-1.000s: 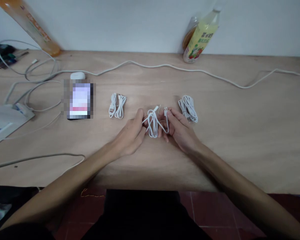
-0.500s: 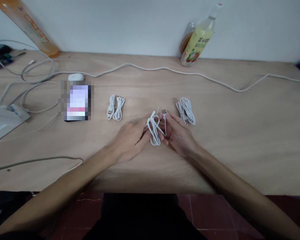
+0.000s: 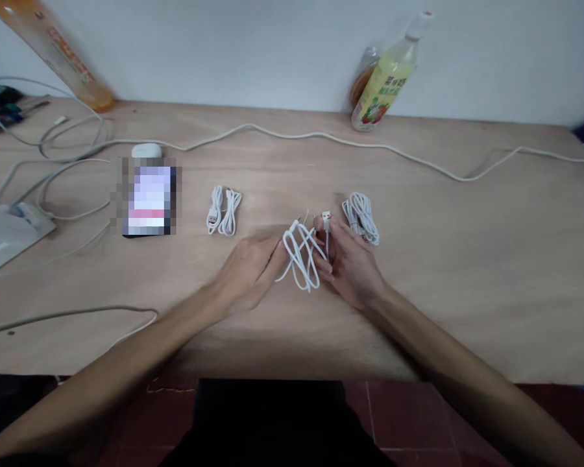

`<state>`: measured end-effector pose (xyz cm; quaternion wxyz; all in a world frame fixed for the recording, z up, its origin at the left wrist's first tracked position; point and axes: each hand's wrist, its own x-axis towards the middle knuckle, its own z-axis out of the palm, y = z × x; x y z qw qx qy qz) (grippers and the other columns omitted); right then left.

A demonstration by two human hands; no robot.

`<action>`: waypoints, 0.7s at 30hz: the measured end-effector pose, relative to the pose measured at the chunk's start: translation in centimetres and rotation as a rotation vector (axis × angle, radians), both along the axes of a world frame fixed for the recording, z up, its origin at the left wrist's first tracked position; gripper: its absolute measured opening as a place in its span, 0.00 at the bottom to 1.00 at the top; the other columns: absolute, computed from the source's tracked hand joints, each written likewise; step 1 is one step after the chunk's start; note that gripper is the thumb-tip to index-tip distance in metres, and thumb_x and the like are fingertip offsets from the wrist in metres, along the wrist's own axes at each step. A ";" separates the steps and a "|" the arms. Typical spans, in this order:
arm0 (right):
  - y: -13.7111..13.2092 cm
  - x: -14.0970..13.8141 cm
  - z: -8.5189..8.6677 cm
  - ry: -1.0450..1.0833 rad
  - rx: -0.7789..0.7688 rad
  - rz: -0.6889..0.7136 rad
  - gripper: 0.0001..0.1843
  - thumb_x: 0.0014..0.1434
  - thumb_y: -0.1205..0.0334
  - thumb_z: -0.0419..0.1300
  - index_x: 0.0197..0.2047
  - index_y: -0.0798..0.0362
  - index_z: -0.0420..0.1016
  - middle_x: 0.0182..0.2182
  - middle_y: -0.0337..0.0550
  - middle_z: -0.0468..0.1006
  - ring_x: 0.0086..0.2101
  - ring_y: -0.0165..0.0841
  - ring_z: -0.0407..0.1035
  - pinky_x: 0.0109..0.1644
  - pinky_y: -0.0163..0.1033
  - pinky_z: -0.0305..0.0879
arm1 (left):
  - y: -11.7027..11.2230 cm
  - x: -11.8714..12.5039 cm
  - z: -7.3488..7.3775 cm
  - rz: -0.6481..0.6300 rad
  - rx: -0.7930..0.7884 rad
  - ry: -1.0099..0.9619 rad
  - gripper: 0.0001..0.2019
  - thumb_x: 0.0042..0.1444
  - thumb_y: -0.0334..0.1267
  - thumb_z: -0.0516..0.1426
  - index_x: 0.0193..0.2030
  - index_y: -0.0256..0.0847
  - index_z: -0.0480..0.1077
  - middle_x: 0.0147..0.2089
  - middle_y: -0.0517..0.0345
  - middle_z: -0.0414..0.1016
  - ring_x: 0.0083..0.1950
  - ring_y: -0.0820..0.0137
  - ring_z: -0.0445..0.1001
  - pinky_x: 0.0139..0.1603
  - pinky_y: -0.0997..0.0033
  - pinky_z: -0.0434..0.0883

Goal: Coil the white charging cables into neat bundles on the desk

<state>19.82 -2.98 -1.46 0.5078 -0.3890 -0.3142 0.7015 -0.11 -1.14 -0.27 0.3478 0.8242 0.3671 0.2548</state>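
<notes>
A white USB cable (image 3: 305, 263) hangs in loose loops between my two hands above the table's middle. Closed on its left side, my left hand (image 3: 253, 266) grips the loops near the smaller plug, with the fingertips partly hidden. My right hand (image 3: 350, 259) pinches the cable just at the USB plug (image 3: 326, 217), which points away from me. Beyond my left hand lies a tied white cable bundle (image 3: 224, 211) with a USB plug showing. Another coiled white cable bundle (image 3: 363, 217) rests just past my right hand.
A phone (image 3: 150, 201) with a blurred screen and a white earbud case (image 3: 146, 151) lie at left. A long white cord (image 3: 272, 133) crosses the table's back. A yellow-labelled bottle (image 3: 389, 78) and an orange bottle (image 3: 68, 61) stand by the wall. A white power strip (image 3: 14, 230) sits far left.
The loops of the cable between my hands have spread wider and looser. My right hand has shifted slightly right with the USB plug.
</notes>
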 end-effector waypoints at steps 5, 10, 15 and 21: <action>-0.4 -0.3 0.1 -0.162 0.018 0.009 0.26 0.58 0.36 0.76 0.44 0.47 0.75 0.31 0.33 0.72 0.23 0.25 0.56 0.22 0.33 0.52 | 0.0 0.0 -0.3 -0.039 0.044 0.034 0.25 0.82 0.48 0.43 0.42 0.42 0.76 0.39 0.51 0.84 0.41 0.61 0.83 0.49 0.60 0.80; -0.5 -0.5 0.3 -0.271 0.155 0.093 0.21 0.55 0.49 0.81 0.40 0.48 0.77 0.34 0.35 0.78 0.32 0.31 0.70 0.36 0.37 0.69 | 0.1 -0.1 -0.5 -0.032 0.071 0.080 0.20 0.81 0.44 0.46 0.43 0.41 0.75 0.41 0.51 0.84 0.42 0.61 0.82 0.48 0.61 0.79; -0.3 -0.3 -0.3 -0.266 0.162 0.097 0.18 0.58 0.48 0.79 0.37 0.49 0.78 0.29 0.34 0.75 0.28 0.29 0.65 0.31 0.36 0.63 | 0.2 -0.1 -0.4 -0.047 0.060 0.091 0.19 0.80 0.41 0.46 0.41 0.41 0.73 0.39 0.53 0.83 0.39 0.64 0.80 0.44 0.63 0.75; -0.7 -0.6 -0.9 -0.228 0.120 0.026 0.19 0.59 0.45 0.78 0.39 0.49 0.79 0.31 0.34 0.75 0.30 0.29 0.67 0.34 0.36 0.66 | 0.3 -0.1 -0.4 -0.049 0.093 0.105 0.19 0.80 0.40 0.46 0.39 0.41 0.72 0.37 0.54 0.81 0.36 0.64 0.77 0.42 0.63 0.73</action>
